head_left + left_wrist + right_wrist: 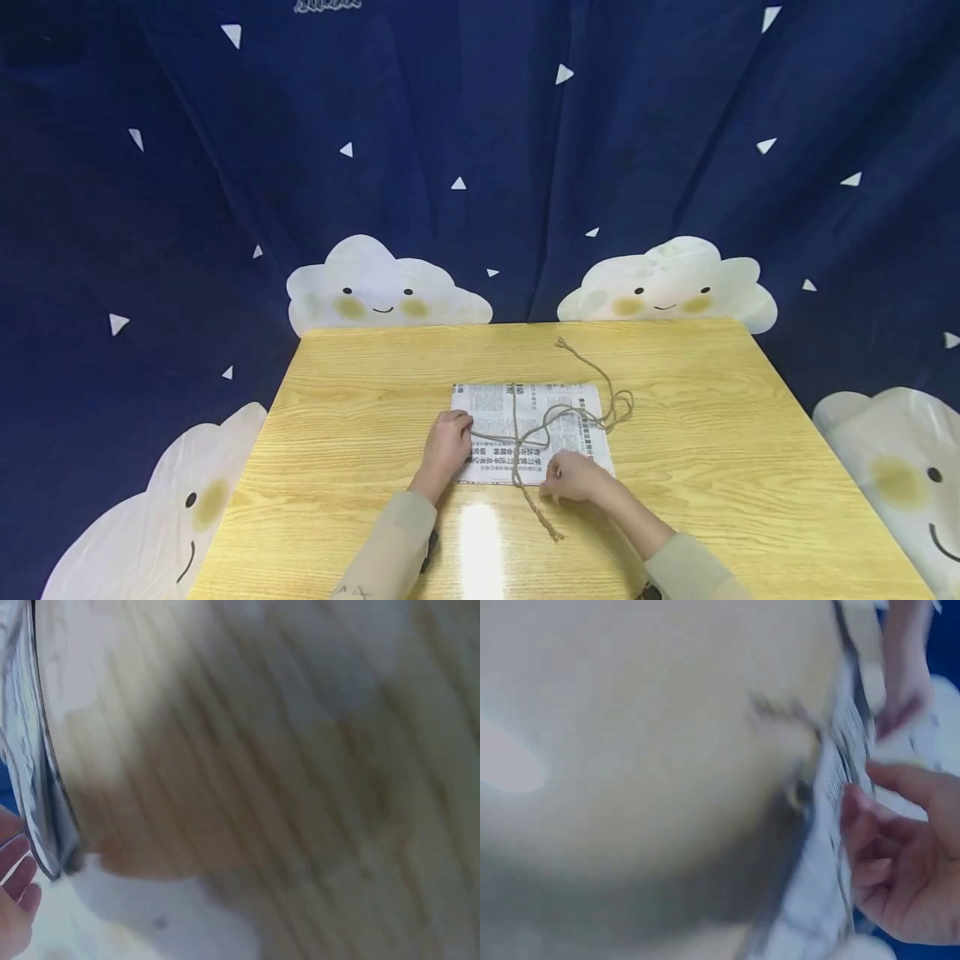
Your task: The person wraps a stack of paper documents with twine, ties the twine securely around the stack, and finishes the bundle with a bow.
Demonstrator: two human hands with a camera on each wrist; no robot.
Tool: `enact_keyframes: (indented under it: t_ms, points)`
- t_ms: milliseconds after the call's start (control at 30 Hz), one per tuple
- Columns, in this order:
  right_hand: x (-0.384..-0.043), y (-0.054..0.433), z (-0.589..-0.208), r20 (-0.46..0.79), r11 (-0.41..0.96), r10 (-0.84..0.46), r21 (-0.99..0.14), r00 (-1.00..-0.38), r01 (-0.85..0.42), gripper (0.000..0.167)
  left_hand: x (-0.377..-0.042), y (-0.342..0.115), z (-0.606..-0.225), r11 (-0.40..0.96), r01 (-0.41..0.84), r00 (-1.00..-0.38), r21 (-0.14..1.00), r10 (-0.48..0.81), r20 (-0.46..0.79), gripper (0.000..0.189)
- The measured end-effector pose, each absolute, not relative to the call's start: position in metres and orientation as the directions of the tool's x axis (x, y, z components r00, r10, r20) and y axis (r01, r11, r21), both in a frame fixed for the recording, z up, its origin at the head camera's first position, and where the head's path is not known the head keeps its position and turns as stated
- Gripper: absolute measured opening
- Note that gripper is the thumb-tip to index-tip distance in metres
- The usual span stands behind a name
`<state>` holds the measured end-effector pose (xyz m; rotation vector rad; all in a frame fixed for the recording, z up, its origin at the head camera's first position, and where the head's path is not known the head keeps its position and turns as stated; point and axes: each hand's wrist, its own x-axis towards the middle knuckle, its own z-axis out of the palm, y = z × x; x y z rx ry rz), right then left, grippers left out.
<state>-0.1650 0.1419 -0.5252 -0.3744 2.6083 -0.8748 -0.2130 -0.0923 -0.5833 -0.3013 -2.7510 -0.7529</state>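
A flat packet wrapped in newspaper [491,467] lies on the table, its printed side up. Brown twine [517,417] crosses over it, with strands meeting near the middle. At the packet's left edge is my left hand [447,443], its fingertips where one strand reaches that edge; whether they pinch it I cannot tell. My right hand [576,477] hovers at the front edge, right of the crossing. In the right wrist view, its loosely curled fingers [866,825] are beside the newspaper with nothing visible between them. The left wrist view catches only some fingers [19,870] near a packet corner.
One frayed twine end [551,529] hangs past the packet's front onto the wooden table [337,400]. Another end [562,343] trails behind it, after a loose loop at the right. A dark blue curtain [465,125] with white clouds backs the table.
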Motion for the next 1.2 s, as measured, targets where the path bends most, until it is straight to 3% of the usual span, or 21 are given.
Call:
enact_keyframes:
  t_ms: [133, 233, 300, 400, 500, 600, 767, 1000, 1200]
  points:
    - [-0.212, 0.172, -0.518, -0.029, 0.790, -0.144, -0.606, -0.989, -0.097, 0.008, -0.205, -0.078, -0.575, 0.803, 0.307, -0.926, 0.512, 0.128, 0.354, 0.019]
    - [-0.242, 0.197, -0.520, 0.104, 0.814, -0.037, -0.573, -0.994, -0.090, 0.015, -0.197, -0.063, -0.570, 0.776, 0.309, -0.939, 0.550, 0.158, 0.305, 0.006]
    - [-0.257, 0.211, -0.524, 0.121, 0.840, -0.017, -0.537, -0.993, -0.080, 0.020, -0.189, -0.053, -0.569, 0.772, 0.293, -0.953, 0.564, 0.188, 0.238, 0.019]
    - [-0.269, 0.226, -0.531, 0.060, 0.872, -0.032, -0.487, -0.998, -0.057, 0.024, -0.176, -0.038, -0.567, 0.790, 0.250, -0.967, 0.560, 0.227, 0.111, 0.039]
    - [-0.273, 0.232, -0.536, -0.023, 0.889, 0.006, -0.458, -1.000, 0.016, 0.024, -0.166, -0.027, -0.569, 0.825, 0.213, -0.973, 0.524, 0.229, 0.034, 0.045]
    - [-0.272, 0.235, -0.542, -0.082, 0.884, 0.093, -0.452, -0.992, 0.120, 0.022, -0.161, -0.019, -0.572, 0.854, 0.184, -0.979, 0.487, 0.204, 0.013, 0.040]
    - [-0.269, 0.235, -0.552, -0.202, 0.841, 0.202, -0.466, -0.958, 0.275, 0.038, -0.157, -0.014, -0.575, 0.857, 0.139, -0.988, 0.497, 0.156, 0.008, 0.032]
    - [-0.269, 0.238, -0.554, -0.256, 0.825, 0.220, -0.466, -0.941, 0.320, 0.030, -0.155, -0.010, -0.572, 0.846, 0.062, -0.994, 0.529, 0.103, -0.048, 0.024]
    - [-0.269, 0.250, -0.559, -0.223, 0.729, 0.285, -0.581, -0.932, 0.362, 0.032, -0.153, -0.010, -0.569, 0.848, 0.028, -0.992, 0.529, 0.089, -0.090, 0.018]
